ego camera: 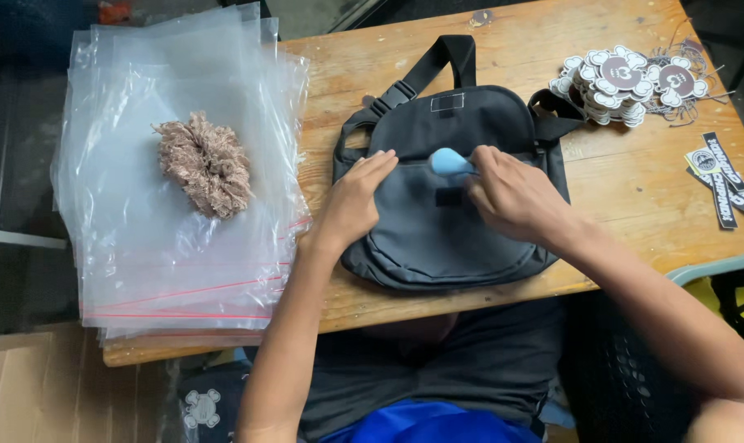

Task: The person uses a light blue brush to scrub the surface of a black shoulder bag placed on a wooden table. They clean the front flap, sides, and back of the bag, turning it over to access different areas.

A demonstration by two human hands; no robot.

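Worn wooden planks make up the table (pixel 487 57) we look down on, with dark floor around it and a flattened piece of cardboard (pixel 23 385) at the lower left.

On the table's left end we see a stack of clear plastic bags (pixel 167 246), rectangular, with thin red seal lines along their near edges; the stack overhangs the table's edge. A tan, fluffy bundle of fibres (pixel 206 164) lies on top of the stack. At the far right corner sits a heap of round-lobed brown and white tags (pixel 626 82) with thin strings trailing from them. Just nearer, along the right edge, lie a few narrow black labels (pixel 721 176) with pale print.

In the middle lies a black shoulder bag (pixel 446 230), flat on its back, strap (pixel 437 61) running away from us, a small pale outlined patch near its top. We cannot see inside it.

Our left hand (pixel 351 205) rests flat on the bag's front, fingers straight and together, gripping nothing. Our right hand (pixel 511 197) has its fingers curled around a small light-blue tool (pixel 451 162), whose rounded end pokes out and touches the bag's upper front.
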